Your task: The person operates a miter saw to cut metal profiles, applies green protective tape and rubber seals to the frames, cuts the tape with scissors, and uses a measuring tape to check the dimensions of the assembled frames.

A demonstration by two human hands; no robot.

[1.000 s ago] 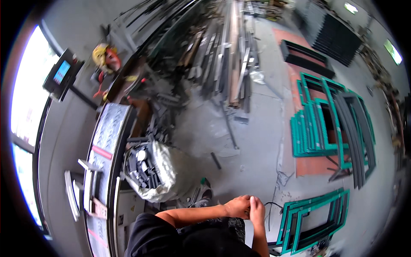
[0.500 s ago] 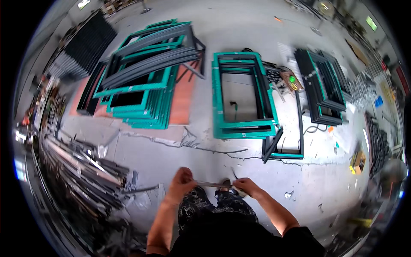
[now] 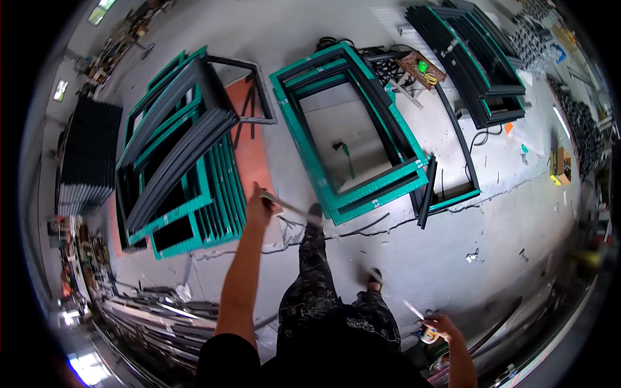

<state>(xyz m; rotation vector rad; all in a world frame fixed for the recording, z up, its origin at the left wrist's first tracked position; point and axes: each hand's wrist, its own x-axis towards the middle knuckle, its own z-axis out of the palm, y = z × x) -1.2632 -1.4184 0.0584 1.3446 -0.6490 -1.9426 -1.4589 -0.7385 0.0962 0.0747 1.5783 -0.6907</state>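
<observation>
My left hand (image 3: 259, 205) is out ahead over the edge of the left stack of green and dark frames (image 3: 213, 187). Its fingers are closed on the end of a pale tape measure blade (image 3: 291, 209). Low at the right, my right hand (image 3: 443, 327) grips the tape measure case (image 3: 428, 335), which looks round and yellow-white. From there the blade slants up toward my left hand; its middle stretch is thin and blurred. The middle stack of green and black rectangular frames (image 3: 375, 193) lies just beyond my forward foot.
Dark frames (image 3: 469, 58) are stacked at the far right, near a brown board (image 3: 420, 68) with a green roll. Dark loose bars (image 3: 427, 194) lean by the middle stack. Long profiles (image 3: 162, 317) lie at the lower left. A cardboard box (image 3: 563, 166) stands at right.
My hands have moved far apart, the left forward and the right back and low, with the tape blade drawn out between them. The view has turned and one leg has stepped forward.
</observation>
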